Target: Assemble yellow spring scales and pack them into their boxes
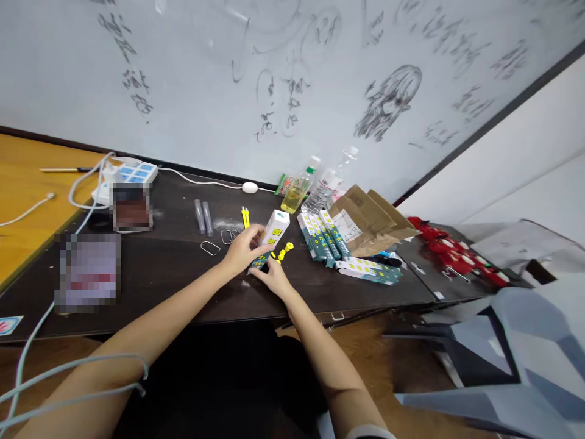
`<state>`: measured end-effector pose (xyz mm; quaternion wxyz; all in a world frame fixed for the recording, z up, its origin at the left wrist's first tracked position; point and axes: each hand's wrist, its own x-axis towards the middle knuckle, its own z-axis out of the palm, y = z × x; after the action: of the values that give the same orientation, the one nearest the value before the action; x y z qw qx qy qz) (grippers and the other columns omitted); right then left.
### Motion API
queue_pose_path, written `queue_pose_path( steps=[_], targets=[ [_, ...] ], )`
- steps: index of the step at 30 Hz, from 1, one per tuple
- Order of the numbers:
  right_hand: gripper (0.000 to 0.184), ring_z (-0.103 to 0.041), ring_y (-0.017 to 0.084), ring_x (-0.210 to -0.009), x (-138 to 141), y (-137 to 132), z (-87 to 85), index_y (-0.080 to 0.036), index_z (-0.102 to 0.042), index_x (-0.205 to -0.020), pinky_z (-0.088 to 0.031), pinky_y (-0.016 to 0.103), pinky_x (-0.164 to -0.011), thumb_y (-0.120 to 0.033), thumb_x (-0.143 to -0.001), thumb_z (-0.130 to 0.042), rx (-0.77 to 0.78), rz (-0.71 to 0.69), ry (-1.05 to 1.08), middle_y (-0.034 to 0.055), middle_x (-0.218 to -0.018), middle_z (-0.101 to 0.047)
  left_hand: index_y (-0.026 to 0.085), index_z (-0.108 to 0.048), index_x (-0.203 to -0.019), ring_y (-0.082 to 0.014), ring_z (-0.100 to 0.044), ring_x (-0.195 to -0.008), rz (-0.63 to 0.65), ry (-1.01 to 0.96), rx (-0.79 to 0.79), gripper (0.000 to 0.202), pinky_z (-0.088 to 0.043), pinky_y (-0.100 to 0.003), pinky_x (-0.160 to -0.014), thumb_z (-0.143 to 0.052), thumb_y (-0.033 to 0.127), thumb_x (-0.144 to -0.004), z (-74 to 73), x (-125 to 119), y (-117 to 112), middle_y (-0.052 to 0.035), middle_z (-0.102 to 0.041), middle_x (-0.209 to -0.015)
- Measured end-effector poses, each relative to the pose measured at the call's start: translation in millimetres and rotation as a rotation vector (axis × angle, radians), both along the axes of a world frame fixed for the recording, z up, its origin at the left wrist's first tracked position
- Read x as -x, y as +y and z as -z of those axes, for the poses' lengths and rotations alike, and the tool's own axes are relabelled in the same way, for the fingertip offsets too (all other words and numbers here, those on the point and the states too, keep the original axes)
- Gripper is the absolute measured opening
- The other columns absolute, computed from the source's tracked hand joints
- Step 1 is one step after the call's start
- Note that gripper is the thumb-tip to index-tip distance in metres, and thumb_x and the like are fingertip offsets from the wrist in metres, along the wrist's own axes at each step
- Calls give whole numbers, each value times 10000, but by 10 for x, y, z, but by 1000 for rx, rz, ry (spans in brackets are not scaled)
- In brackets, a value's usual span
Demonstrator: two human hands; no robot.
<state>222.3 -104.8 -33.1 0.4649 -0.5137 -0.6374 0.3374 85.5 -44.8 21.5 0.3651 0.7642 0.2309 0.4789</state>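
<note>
Between my two hands is a long narrow carton (276, 227), white at its upper end and dark green at its lower end, with yellow marks. It is tilted over the dark table. My left hand (244, 249) is closed around its upper half. My right hand (273, 277) grips the lower end, with the thumb at the bottom edge. Small yellow pieces (286, 249) lie just beyond the carton, partly hidden by it. A yellow forked strip (245, 216) lies behind my left hand. Wire loops (211, 248) and two clear tubes (203, 217) are to its left.
Several similar cartons (322, 236) lie to the right by a torn cardboard package (365, 219). Two bottles (297, 192) stand near the whiteboard (192, 91). A power strip (132, 177) with white cables is at left. Red items (452, 250) lie far right, above a grey-blue chair (521, 353).
</note>
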Motion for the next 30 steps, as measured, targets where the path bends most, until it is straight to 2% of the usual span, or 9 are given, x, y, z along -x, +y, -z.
queue_pose_path(
  steps=[3,6,8,12,15,18,24,28,30],
  targets=[
    [606,-592,234,-1036,-9,-58,-73,-224,-478,-1233,-496,374,-884,-435,-710,-701,12,29,52,61,-1080,-640,190,-493,-1194,-190,-588,-956,32,-48,-29,430,-506,-304,-754,-602,353,-812,56,53,23,-86,-589,-1123],
    [609,-612,206,-935,-221,-148,-241,-249,-411,-1256,-523,341,-767,-470,-745,-660,-7,74,78,51,-1030,-642,219,-331,-1364,-194,-547,-1075,35,-62,-82,533,-498,-340,-848,-511,341,-877,93,174,83,-118,-511,-1259],
    [528,-617,182,-798,-532,-200,-372,-248,-411,-1213,-512,300,-646,-491,-784,-599,5,162,109,32,-902,-654,228,-305,-1381,-186,-544,-1081,7,-9,-111,520,-493,-348,-868,-475,324,-899,114,266,141,-113,-508,-1258],
    [414,-573,162,-609,-1397,-217,-540,-214,-490,-1077,-403,242,-466,-523,-801,-502,98,490,15,-5,-686,-616,230,-347,-1357,-171,-557,-1037,-31,115,-175,460,-504,-336,-854,-446,303,-914,192,396,243,-89,-525,-1219],
    [405,-557,163,-566,-1967,-168,-563,-186,-545,-984,-449,277,-516,-533,-796,-455,112,679,-258,-1,-647,-606,229,-365,-1344,-167,-561,-1016,-33,184,-192,437,-516,-325,-834,-436,301,-919,264,420,254,-78,-531,-1199],
    [447,-572,194,-614,-2286,-107,-537,-147,-574,-922,-478,326,-600,-546,-797,-413,107,760,-364,41,-659,-614,242,-374,-1335,-176,-567,-1021,-7,266,-211,425,-522,-339,-829,-429,322,-921,303,417,229,-73,-530,-1206],
    [386,-541,290,-968,-2307,-41,-358,-121,-623,-930,-402,417,-874,-448,-808,-458,53,889,-597,182,-1031,-590,248,-388,-1319,-174,-585,-979,-17,316,-184,408,-527,-351,-813,-416,350,-924,326,429,227,-71,-532,-1198],
    [405,-503,321,-994,-2191,-55,-296,-92,-599,-1098,-384,446,-868,-360,-866,-403,-65,958,-1003,210,-1084,-543,245,-390,-1310,-163,-587,-963,-17,344,-172,402,-525,-339,-809,-419,355,-925,355,423,237,-64,-532,-1185],
    [423,-491,327,-1011,-2158,-93,-330,-110,-559,-1203,-390,446,-860,-324,-877,-396,-117,898,-1177,205,-1116,-546,248,-389,-1311,-164,-590,-961,-14,345,-174,405,-526,-341,-807,-419,356,-922,368,418,235,-64,-531,-1184]
  ],
)
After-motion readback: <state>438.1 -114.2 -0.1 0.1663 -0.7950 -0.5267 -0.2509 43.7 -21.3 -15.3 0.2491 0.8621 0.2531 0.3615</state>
